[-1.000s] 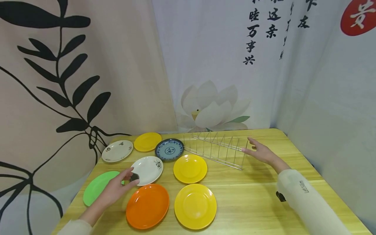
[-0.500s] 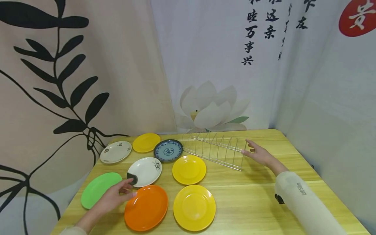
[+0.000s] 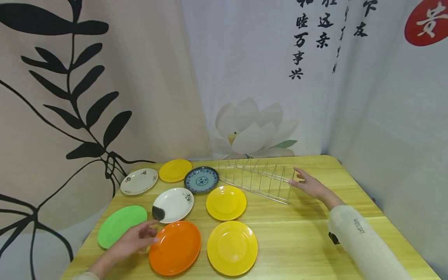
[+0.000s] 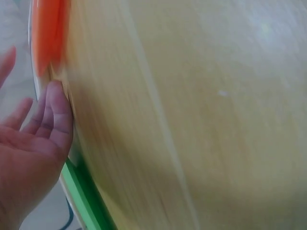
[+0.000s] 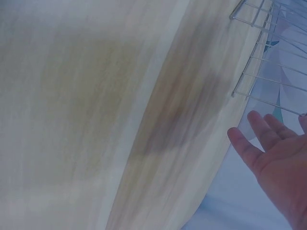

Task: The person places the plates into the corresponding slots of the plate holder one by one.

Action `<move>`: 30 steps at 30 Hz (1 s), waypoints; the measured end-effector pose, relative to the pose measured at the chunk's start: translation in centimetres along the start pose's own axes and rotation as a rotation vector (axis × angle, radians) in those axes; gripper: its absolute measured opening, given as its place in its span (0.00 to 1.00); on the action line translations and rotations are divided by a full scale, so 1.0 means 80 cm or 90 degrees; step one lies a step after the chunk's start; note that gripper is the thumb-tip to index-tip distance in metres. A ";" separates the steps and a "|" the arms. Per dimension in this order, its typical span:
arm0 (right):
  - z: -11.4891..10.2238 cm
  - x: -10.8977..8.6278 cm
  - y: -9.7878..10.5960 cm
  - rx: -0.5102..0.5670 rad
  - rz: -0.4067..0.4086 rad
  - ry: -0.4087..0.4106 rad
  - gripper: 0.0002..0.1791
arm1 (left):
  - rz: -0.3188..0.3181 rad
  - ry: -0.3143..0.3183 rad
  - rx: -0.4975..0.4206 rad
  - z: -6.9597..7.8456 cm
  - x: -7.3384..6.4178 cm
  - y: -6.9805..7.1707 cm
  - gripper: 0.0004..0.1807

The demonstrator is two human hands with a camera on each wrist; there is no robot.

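Observation:
My left hand (image 3: 134,240) hovers between the green plate (image 3: 120,225) and the orange plate (image 3: 175,248). Its fingers are loosely bent with nothing between them, and its thumb overlaps the orange plate's left rim in the head view. In the left wrist view that orange plate (image 4: 48,33) lies just beyond the fingertips. At the right end of a wire dish rack (image 3: 260,186), my right hand (image 3: 311,186) has its fingers extended. The right wrist view has its thumb at the rack's (image 5: 268,76) upper corner, partly cut off; whether it touches I cannot tell.
A white plate with a dark patch (image 3: 176,204), a floral white plate (image 3: 139,181) and a blue patterned plate (image 3: 201,179) lie on the wooden table (image 3: 297,241). Yellow plates (image 3: 232,249) lie front, middle and back. Curtains (image 3: 157,97) hang behind the table.
My left hand has moved down from beside the dark-patched white plate to the orange plate's left rim. The right hand remains by the rack's end, and the plates stay in place.

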State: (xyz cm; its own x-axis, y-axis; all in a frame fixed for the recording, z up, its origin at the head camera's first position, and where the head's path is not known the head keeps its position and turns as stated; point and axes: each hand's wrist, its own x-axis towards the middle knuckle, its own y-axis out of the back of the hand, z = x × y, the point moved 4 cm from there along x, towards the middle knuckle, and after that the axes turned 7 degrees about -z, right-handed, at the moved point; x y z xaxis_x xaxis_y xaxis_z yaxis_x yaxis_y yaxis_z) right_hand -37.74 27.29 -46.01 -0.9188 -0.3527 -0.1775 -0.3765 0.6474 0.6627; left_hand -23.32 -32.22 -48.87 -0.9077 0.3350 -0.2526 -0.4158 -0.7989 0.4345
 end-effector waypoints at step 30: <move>-0.001 -0.001 -0.002 0.010 0.003 0.027 0.44 | -0.061 0.010 -0.080 -0.007 0.003 -0.013 0.30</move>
State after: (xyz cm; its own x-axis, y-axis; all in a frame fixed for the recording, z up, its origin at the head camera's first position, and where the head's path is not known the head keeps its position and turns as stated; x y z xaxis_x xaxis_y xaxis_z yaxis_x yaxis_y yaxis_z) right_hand -37.60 27.18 -46.05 -0.9148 -0.3776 -0.1435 -0.3745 0.6596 0.6517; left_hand -23.08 -31.54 -49.86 -0.8629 0.4052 -0.3021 -0.4890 -0.8204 0.2962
